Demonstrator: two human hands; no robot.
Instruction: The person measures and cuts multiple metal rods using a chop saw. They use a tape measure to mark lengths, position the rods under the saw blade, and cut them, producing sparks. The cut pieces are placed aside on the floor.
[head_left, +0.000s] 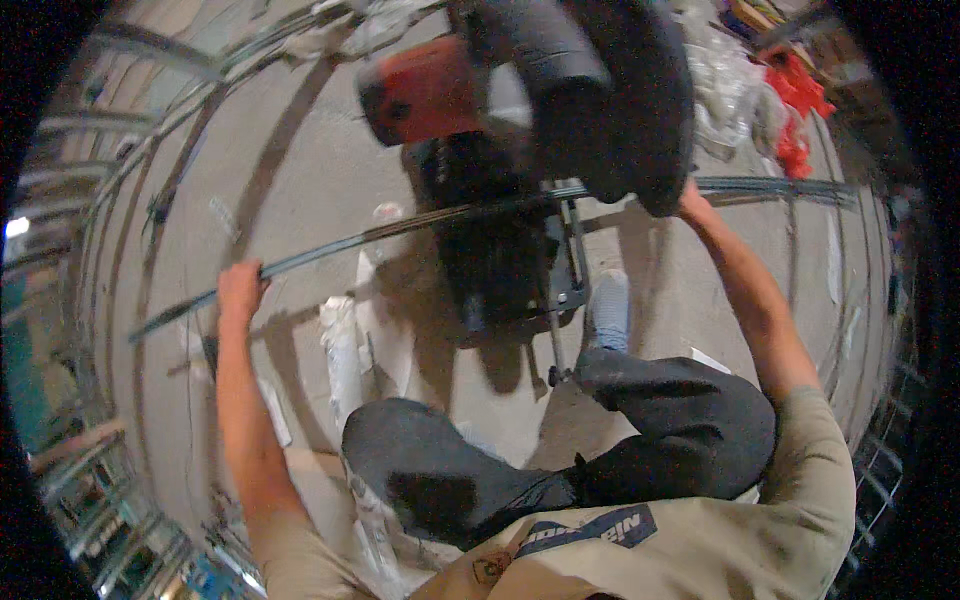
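A bundle of long, thin metal bars [345, 243] lies across the base of a cut-off saw [430, 90], reaching out on both sides. The saw has a red motor housing and a large dark blade guard [640, 100], raised over the bars. My left hand [243, 290] is closed around the bars near their left end. On the far side of the guard's lower edge, my right hand [690, 203] is at the bars, right of the saw. The guard hides its fingers, so their grip does not show.
Crumpled clear plastic [718, 90] and red plastic [797, 105] lie at the far right. A white wrapped roll [343, 350] is on the floor left of the saw. My shoe [610, 305] rests close to the saw base. Metal racks [110, 520] line the left side.
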